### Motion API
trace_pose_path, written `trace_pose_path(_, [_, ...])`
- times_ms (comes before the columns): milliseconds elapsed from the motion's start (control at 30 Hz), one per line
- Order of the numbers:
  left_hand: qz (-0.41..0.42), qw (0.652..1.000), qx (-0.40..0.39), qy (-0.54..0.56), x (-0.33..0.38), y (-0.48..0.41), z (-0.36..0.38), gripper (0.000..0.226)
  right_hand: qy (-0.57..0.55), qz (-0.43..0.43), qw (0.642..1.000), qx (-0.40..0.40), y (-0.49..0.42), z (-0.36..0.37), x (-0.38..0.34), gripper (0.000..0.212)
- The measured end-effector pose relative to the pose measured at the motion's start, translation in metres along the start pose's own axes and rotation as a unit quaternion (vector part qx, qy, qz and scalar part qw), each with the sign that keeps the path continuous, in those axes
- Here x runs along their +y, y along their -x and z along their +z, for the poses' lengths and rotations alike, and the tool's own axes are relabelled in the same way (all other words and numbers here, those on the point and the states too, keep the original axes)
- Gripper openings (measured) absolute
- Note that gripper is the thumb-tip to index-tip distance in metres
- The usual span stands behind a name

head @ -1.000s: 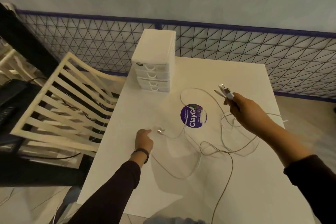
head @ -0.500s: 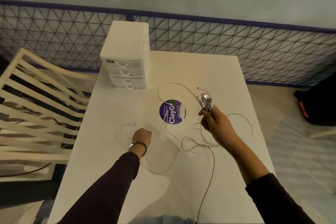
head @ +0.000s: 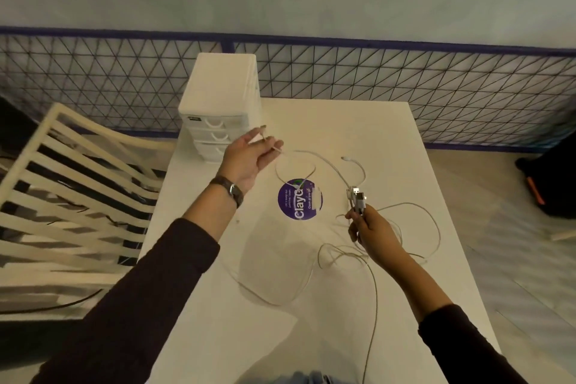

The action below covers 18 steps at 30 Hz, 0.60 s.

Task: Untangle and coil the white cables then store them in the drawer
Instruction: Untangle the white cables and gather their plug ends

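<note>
Two hands work over a white surface [head: 420, 184] that carries a round purple sticker [head: 300, 199]. The white cables [head: 341, 254] lie in loose, crossing loops around that sticker: one loop runs over its far edge, a wide loop sits on its near side, and a tangle of strands lies to its right, with one strand trailing toward the near edge of the surface.

The left hand [head: 249, 159] is raised on the far-left side of the sticker, palm up, fingers partly extended, with a cable end pinched between them and its tip poking up past the fingers. A dark wristband [head: 229, 190] circles that wrist. The right hand [head: 371, 227] is just right of the sticker, curled around the cables below two USB plugs [head: 357, 196], which stick up out of its grip. A small connector [head: 346, 158] lies loose on the surface beyond and right of the sticker.

The white drawer unit [head: 218, 109] stands beyond and left of the sticker at the far corner, its drawers pushed in. A slatted chair [head: 62, 181] sits well left of the sticker, off the surface, and a mesh fence [head: 436, 78] runs along the wall behind it.
</note>
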<state>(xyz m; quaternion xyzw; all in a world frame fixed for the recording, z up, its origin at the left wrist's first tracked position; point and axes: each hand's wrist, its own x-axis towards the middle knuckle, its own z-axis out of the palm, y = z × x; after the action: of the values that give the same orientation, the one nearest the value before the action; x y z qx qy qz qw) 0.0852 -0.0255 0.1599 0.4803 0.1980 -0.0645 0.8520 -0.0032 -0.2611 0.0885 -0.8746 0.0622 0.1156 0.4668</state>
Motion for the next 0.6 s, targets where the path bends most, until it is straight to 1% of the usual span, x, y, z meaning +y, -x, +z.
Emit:
trace_pose_path(33, [-0.005,0.999,-0.027,0.046,0.020,0.007,0.011,0.023,0.017,0.003,1.000,0.002,-0.002,0.000,0.004,0.022])
trace_pose_path(100, [0.011,0.994,-0.063,0.086,0.055,0.019,0.025,0.011,0.067,0.010,0.998,0.004,-0.006,-0.001,0.012,0.021])
trace_pose_path(167, [0.042,0.991,-0.080,0.098,0.084,0.026,0.030,0.013,0.105,0.022,0.994,-0.004,-0.010,-0.002,0.019,0.021])
trace_pose_path(233, [0.075,0.991,-0.078,0.080,0.104,0.028,0.024,0.015,0.120,0.028,0.992,-0.011,-0.013,-0.005,0.022,0.020])
trace_pose_path(300, [0.103,0.992,-0.061,0.039,0.115,0.028,0.013,0.020,0.118,0.029,0.993,-0.009,-0.014,-0.011,0.024,0.019])
trace_pose_path(400, [0.137,0.990,-0.015,-0.015,0.124,0.029,-0.009,0.028,0.105,0.029,0.994,0.012,-0.017,-0.025,0.025,0.021])
trace_pose_path(500, [0.159,0.987,0.014,-0.017,0.131,0.034,-0.029,0.026,0.099,0.027,0.994,0.030,-0.018,-0.040,0.027,0.021])
trace_pose_path(600, [0.167,0.984,0.034,-0.052,0.131,0.036,-0.042,0.022,0.088,0.019,0.995,0.040,-0.018,-0.050,0.026,0.021])
